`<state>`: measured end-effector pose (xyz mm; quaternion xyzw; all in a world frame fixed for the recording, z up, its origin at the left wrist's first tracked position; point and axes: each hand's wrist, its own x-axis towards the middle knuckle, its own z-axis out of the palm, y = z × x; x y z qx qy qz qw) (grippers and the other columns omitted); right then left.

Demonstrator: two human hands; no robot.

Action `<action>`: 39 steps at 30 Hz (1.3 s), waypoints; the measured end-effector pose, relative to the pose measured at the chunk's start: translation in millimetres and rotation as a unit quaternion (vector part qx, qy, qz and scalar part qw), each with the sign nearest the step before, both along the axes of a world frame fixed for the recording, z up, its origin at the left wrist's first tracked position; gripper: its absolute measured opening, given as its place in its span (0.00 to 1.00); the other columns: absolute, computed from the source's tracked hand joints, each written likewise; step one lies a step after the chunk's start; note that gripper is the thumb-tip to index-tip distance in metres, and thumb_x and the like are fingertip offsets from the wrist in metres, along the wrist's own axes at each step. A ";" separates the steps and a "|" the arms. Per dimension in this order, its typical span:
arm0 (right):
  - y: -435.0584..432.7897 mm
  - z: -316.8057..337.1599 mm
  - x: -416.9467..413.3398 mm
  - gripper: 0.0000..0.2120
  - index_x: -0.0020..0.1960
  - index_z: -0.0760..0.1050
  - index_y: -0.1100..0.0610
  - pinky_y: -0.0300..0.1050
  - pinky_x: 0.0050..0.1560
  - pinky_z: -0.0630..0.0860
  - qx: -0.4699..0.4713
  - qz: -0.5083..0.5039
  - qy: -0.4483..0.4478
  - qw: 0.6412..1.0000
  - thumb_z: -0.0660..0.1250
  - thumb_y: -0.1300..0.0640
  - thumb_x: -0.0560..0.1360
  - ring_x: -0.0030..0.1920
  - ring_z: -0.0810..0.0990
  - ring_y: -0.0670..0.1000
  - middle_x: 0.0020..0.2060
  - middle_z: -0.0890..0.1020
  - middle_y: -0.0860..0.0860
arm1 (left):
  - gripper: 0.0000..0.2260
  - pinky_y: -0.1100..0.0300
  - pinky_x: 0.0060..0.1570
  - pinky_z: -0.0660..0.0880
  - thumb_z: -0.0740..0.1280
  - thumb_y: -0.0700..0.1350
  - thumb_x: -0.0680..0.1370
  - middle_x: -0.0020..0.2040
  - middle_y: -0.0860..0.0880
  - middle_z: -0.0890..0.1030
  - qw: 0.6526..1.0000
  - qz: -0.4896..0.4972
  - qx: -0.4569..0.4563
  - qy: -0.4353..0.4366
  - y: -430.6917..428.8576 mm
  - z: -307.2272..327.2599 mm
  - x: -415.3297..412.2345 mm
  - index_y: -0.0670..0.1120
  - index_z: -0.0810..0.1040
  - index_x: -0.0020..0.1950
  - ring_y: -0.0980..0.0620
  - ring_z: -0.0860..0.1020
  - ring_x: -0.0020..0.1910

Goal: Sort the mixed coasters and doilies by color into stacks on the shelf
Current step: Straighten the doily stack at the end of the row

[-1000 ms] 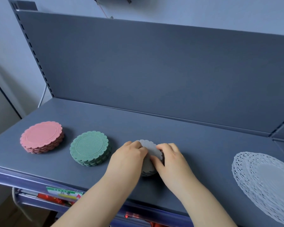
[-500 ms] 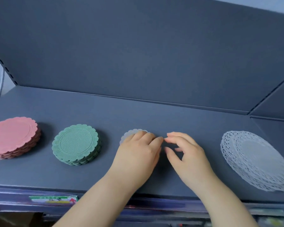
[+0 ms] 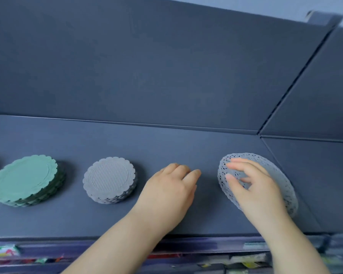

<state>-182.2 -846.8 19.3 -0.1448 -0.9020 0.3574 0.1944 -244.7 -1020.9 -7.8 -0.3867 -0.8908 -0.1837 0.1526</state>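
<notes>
1. The shelf [image 3: 166, 147] is dark grey and flat. Its back wall [image 3: 147, 76] stands up behind everything. Its front edge [image 3: 186, 239] runs along the bottom, under the two arms.
2. At the far left sits the green stack [image 3: 26, 180], a pile of round coasters with wavy rims. It lies about halfway between the back wall and the front edge, with bare shelf behind it and in front of it.
3. Next is the grey stack [image 3: 109, 179], the same kind of coasters in a smaller pile. A gap of bare shelf keeps it apart from the green stack.
4. The left hand [image 3: 168, 192] is just right of the grey stack and does not touch it. Its palm faces down, low over the shelf. Its fingers lie side by side, loosely bent, and hold nothing. I cannot tell if it rests on the shelf.
5. A small gap of bare shelf lies between the two hands.
6. The right hand [image 3: 253, 186] is over the doilies [image 3: 281, 188]. Its fingers are spread and a little bent, with the tips at the pile's left side. I cannot tell if they press on it or hang just above it.
7. The doilies are white and lacy, in one wide, flat pile. Just right of the pile a seam [image 3: 273, 155] runs across the shelf from the back corner to the front edge.
</notes>
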 end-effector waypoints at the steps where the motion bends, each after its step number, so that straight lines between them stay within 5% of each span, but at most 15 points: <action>1: 12.4 1.5 2.3 0.11 0.51 0.76 0.46 0.36 0.57 0.66 0.012 0.003 -0.017 1.000 0.67 0.61 0.73 0.54 0.73 0.43 0.53 0.74 0.35 | 0.16 0.60 0.34 0.77 0.56 0.47 0.73 0.42 0.51 0.81 1.000 0.007 0.001 -0.010 12.0 1.1 4.8 0.47 0.81 0.52 0.48 0.79 0.41; 6: 85.5 4.9 16.1 0.15 0.59 0.76 0.53 0.33 0.59 0.59 0.068 -0.002 -0.084 0.994 0.68 0.58 0.72 0.62 0.70 0.46 0.59 0.74 0.45 | 0.17 0.61 0.30 0.77 0.55 0.51 0.73 0.44 0.53 0.81 0.998 0.042 -0.020 -0.053 80.8 -2.5 31.1 0.49 0.80 0.51 0.50 0.80 0.43; 12: 162.7 -7.5 17.7 0.27 0.69 0.66 0.53 0.49 0.67 0.64 -0.043 0.005 -0.214 0.976 0.70 0.53 0.72 0.67 0.68 0.51 0.68 0.70 0.51 | 0.20 0.61 0.25 0.77 0.54 0.56 0.72 0.46 0.51 0.81 0.983 0.126 -0.086 -0.106 132.8 -8.3 45.5 0.50 0.81 0.50 0.50 0.81 0.43; 16: 179.1 -17.5 13.5 0.31 0.72 0.61 0.59 0.47 0.67 0.62 -0.254 0.032 -0.190 0.948 0.69 0.61 0.72 0.68 0.66 0.51 0.70 0.66 0.54 | 0.20 0.61 0.37 0.78 0.53 0.56 0.74 0.48 0.49 0.81 0.975 0.151 -0.107 -0.124 145.3 -15.9 54.8 0.48 0.82 0.51 0.48 0.81 0.45; 21: 193.7 -16.9 0.0 0.26 0.68 0.66 0.65 0.47 0.67 0.61 -0.349 0.036 -0.192 0.916 0.69 0.61 0.73 0.66 0.69 0.53 0.66 0.71 0.57 | 0.20 0.59 0.64 0.63 0.55 0.55 0.81 0.69 0.50 0.66 0.967 0.157 -0.095 -0.178 151.2 -9.9 52.1 0.49 0.65 0.71 0.48 0.62 0.69; 24: 191.1 -10.4 -8.6 0.09 0.50 0.78 0.63 0.43 0.55 0.71 -0.350 0.077 -0.229 0.905 0.68 0.58 0.74 0.49 0.79 0.49 0.53 0.81 0.58 | 0.20 0.59 0.63 0.62 0.56 0.55 0.81 0.69 0.50 0.66 0.958 0.166 -0.124 -0.199 156.4 -6.7 48.8 0.49 0.64 0.71 0.47 0.63 0.68; 28: 180.6 -7.2 -16.6 0.07 0.44 0.75 0.57 0.41 0.39 0.73 -0.275 0.086 -0.245 0.926 0.70 0.54 0.72 0.41 0.78 0.47 0.44 0.82 0.53 | 0.19 0.58 0.60 0.65 0.58 0.55 0.81 0.66 0.51 0.69 0.953 0.174 -0.126 -0.212 160.1 -4.1 46.4 0.49 0.65 0.69 0.46 0.65 0.66; 33: 181.3 -16.3 -20.1 0.17 0.50 0.73 0.55 0.53 0.54 0.76 -0.157 0.075 -0.220 0.960 0.73 0.49 0.67 0.48 0.78 0.53 0.48 0.79 0.51 | 0.18 0.58 0.59 0.65 0.58 0.54 0.81 0.66 0.50 0.69 0.951 0.182 -0.113 -0.222 162.3 -3.8 46.8 0.48 0.65 0.68 0.46 0.65 0.66; 39: 188.8 -14.0 -20.3 0.20 0.57 0.73 0.56 0.51 0.57 0.76 -0.285 0.140 -0.208 0.925 0.74 0.63 0.67 0.51 0.80 0.51 0.51 0.81 0.51 | 0.18 0.57 0.58 0.66 0.58 0.53 0.81 0.66 0.49 0.69 0.951 0.185 -0.102 -0.224 163.4 -3.4 46.8 0.47 0.65 0.68 0.45 0.66 0.65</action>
